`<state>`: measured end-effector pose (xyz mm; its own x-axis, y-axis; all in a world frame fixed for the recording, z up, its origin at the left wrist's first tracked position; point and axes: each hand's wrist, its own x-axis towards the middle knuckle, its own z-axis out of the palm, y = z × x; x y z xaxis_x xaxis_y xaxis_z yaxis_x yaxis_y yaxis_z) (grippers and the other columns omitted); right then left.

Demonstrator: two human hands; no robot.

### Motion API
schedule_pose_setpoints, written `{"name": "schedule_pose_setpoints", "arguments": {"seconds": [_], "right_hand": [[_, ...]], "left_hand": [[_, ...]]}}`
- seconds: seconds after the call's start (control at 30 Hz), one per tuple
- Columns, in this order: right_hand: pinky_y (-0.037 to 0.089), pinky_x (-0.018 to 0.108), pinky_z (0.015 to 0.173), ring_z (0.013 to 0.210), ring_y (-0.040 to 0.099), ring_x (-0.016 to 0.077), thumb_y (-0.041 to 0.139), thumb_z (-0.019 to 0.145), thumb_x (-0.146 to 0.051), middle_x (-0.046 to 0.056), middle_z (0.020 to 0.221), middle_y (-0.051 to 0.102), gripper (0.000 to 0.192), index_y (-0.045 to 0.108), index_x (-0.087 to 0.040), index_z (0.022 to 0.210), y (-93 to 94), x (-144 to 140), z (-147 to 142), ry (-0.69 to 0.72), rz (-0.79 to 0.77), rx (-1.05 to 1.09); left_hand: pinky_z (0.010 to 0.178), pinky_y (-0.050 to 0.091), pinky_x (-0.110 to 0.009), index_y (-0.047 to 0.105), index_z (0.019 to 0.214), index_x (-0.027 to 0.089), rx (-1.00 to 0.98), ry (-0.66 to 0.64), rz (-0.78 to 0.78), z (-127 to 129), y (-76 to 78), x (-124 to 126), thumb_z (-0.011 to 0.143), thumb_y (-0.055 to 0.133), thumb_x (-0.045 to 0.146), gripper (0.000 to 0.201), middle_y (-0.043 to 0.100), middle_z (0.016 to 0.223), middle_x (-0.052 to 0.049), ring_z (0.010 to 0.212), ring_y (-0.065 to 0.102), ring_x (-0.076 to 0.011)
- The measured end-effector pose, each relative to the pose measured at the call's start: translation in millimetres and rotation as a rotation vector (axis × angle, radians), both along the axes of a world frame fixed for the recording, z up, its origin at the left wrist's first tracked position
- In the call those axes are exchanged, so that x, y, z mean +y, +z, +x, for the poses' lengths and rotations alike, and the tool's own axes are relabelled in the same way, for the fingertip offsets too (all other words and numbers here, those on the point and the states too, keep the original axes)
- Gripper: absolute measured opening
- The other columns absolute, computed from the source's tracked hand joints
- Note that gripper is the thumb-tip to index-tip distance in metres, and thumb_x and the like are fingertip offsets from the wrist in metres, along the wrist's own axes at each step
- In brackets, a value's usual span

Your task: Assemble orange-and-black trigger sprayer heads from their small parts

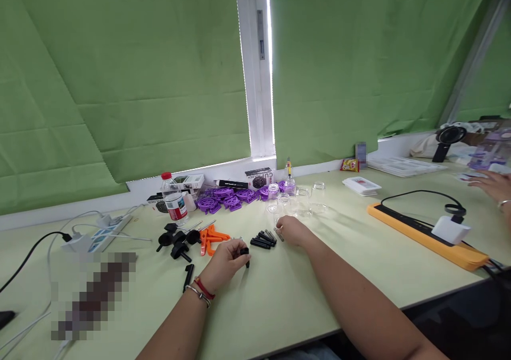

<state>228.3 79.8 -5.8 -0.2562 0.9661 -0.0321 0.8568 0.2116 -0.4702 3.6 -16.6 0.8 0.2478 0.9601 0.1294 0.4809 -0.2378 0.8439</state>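
My left hand (227, 264) pinches a small black plastic part (245, 253) above the table. Just right of it lie several black tubular parts (262, 240) in a loose row, with metal springs (270, 236) at their right end. My right hand (294, 231) has its fingers curled down beside another spring (279, 235); what its fingertips pinch, if anything, is hidden. Orange plastic pieces (211, 237) lie just beyond my left hand. Black round parts with stems (178, 237) are piled farther left, and a black bent handle (188, 277) rests near my left wrist.
Purple plastic parts (231, 197) are heaped along the back wall, beside a red-capped bottle (174, 200). Clear jars (302, 200) stand beyond my right hand. An orange power strip (423, 237) lies to the right. Another person's hand (491, 185) is at the far right.
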Motion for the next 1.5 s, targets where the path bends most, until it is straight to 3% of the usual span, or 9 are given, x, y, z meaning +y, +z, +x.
{"name": "schedule_pose_setpoints", "arguments": {"seconds": [0.17, 0.33, 0.43, 0.53, 0.73, 1.03, 1.23, 1.5], "right_hand": [[0.041, 0.021, 0.069, 0.088, 0.061, 0.0176, 0.051, 0.083, -0.014, 0.011, 0.115, 0.062, 0.036, 0.062, -0.020, 0.117, -0.9, 0.7, 2.9, 0.070, -0.015, 0.026], [0.042, 0.023, 0.064, 0.071, 0.059, 0.0131, 0.042, 0.088, -0.020, 0.007, 0.098, 0.063, 0.034, 0.055, -0.020, 0.119, 3.9, -5.4, -3.5, 0.066, 0.094, 0.302], [0.043, 0.023, 0.064, 0.068, 0.055, 0.0109, 0.042, 0.088, -0.025, 0.003, 0.090, 0.059, 0.031, 0.046, -0.021, 0.119, 7.9, -23.0, -21.9, 0.199, 0.223, 0.614], [0.044, 0.023, 0.066, 0.071, 0.056, 0.0103, 0.044, 0.087, -0.024, 0.002, 0.089, 0.058, 0.030, 0.042, -0.021, 0.117, 10.3, -47.0, -42.3, 0.406, 0.219, 0.760], [0.041, 0.023, 0.063, 0.065, 0.054, 0.0097, 0.049, 0.082, -0.016, -0.001, 0.086, 0.063, 0.024, 0.050, -0.023, 0.105, 13.4, -69.8, -53.9, 0.519, 0.225, 0.576], [0.038, 0.022, 0.057, 0.058, 0.049, 0.0093, 0.049, 0.081, -0.018, -0.001, 0.076, 0.061, 0.017, 0.056, -0.020, 0.096, 10.2, -63.7, -51.2, 0.471, 0.310, 0.540], [0.041, 0.023, 0.067, 0.074, 0.056, 0.0127, 0.048, 0.076, -0.009, 0.002, 0.086, 0.062, 0.018, 0.062, -0.020, 0.080, 11.3, -62.9, -48.5, 0.619, 0.384, 0.401], [0.042, 0.022, 0.063, 0.066, 0.055, 0.0106, 0.050, 0.072, -0.007, 0.001, 0.089, 0.062, 0.023, 0.066, -0.021, 0.081, 9.9, -62.6, -47.8, 0.638, 0.384, 0.402]], "left_hand": [[0.055, 0.032, -0.023, 0.056, 0.075, 0.016, -0.021, -0.006, -0.001, -0.1, -0.7, -0.1, 0.073, 0.061, 0.033, 0.017, 0.047, 0.063, 0.003, 0.058, 0.039, -0.0100], [0.055, 0.032, -0.023, 0.058, 0.076, 0.016, -0.022, 0.010, -0.005, -0.4, -1.7, 0.1, 0.072, 0.062, 0.033, 0.018, 0.048, 0.063, 0.003, 0.058, 0.040, -0.0101], [0.054, 0.032, -0.023, 0.058, 0.077, 0.015, -0.024, 0.011, 0.004, -0.7, -3.5, 1.1, 0.072, 0.062, 0.033, 0.019, 0.046, 0.062, 0.004, 0.058, 0.038, -0.0097], [0.054, 0.030, -0.022, 0.057, 0.077, 0.015, -0.030, 0.002, 0.016, -1.4, -5.9, 2.4, 0.073, 0.062, 0.033, 0.019, 0.043, 0.061, 0.005, 0.056, 0.036, -0.0091], [0.056, 0.033, -0.023, 0.061, 0.077, 0.015, -0.050, -0.036, 0.060, -1.6, -5.9, 1.5, 0.075, 0.061, 0.035, 0.020, 0.050, 0.064, 0.002, 0.060, 0.041, -0.0106], [0.056, 0.032, -0.023, 0.060, 0.076, 0.015, -0.043, -0.016, 0.049, -2.3, -5.5, 0.6, 0.075, 0.061, 0.031, 0.017, 0.049, 0.064, 0.003, 0.058, 0.039, -0.0095], [0.058, 0.034, -0.023, 0.062, 0.078, 0.015, -0.051, -0.044, 0.072, -1.8, -6.0, 0.8, 0.075, 0.061, 0.033, 0.019, 0.052, 0.066, 0.001, 0.061, 0.041, -0.0106], [0.056, 0.033, -0.023, 0.063, 0.075, 0.015, -0.048, -0.017, 0.087, -0.1, -7.5, 1.2, 0.074, 0.062, 0.036, 0.021, 0.052, 0.065, 0.001, 0.060, 0.042, -0.0104]]}}
